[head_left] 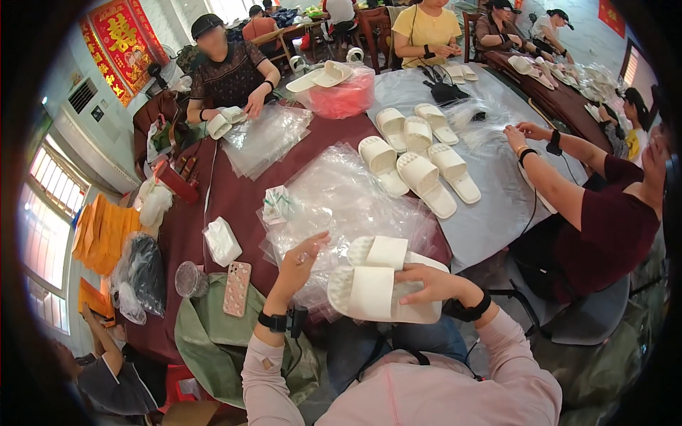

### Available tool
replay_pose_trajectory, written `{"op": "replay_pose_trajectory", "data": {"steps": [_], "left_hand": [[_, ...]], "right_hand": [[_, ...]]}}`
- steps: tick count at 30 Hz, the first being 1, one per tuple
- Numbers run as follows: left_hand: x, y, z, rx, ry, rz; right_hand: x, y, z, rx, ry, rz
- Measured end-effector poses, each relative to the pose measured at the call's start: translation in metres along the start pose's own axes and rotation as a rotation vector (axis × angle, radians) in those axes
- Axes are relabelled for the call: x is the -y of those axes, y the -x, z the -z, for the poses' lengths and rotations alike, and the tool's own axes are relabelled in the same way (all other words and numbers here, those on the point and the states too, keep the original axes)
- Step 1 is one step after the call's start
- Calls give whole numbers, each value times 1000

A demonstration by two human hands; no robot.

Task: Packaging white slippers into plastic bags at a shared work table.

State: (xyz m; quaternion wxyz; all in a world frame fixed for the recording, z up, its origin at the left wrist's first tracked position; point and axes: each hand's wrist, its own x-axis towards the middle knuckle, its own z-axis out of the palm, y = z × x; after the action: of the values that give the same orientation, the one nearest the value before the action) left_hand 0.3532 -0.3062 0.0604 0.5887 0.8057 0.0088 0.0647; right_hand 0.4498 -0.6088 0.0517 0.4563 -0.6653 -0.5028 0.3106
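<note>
My right hand (430,282) grips a pair of cream slide slippers (361,295) side by side, thumb over the nearer one. Their textured insoles and broad straps face up, toes to the left. To the left of the pair, my left hand (302,264) is raised with its fingers apart and nothing in it. Just beyond both hands, clear plastic bags (348,188) lie in a wide, overlapping pile on the dark red tablecloth (188,234). A small white-and-green packet (275,204) rests on the pile's left side.
Several cream slippers (423,177) lie on the grey cloth (490,234) at right. A phone (236,289), a tissue pack (222,241) and a clear tub (190,280) are on my left. Co-workers sit around, one at right (604,184), another across with slippers and more bags (266,138).
</note>
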Motion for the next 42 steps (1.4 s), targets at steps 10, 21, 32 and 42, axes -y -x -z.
{"op": "replay_pose_trajectory", "data": {"steps": [10,21,32,42], "left_hand": [[-4,14,-60,-49,-517,-261],[-36,19,-85,189,-806,-599],[-65,63,-99,422,-756,-721],[52,61,-67,-258,497,516]], "right_hand": [[-8,14,-28,-335,635,-50],[-10,7,-45,-448,736,9],[-12,-20,-50,-876,677,-105],[-7,-66,-87,-843,656,51]]}}
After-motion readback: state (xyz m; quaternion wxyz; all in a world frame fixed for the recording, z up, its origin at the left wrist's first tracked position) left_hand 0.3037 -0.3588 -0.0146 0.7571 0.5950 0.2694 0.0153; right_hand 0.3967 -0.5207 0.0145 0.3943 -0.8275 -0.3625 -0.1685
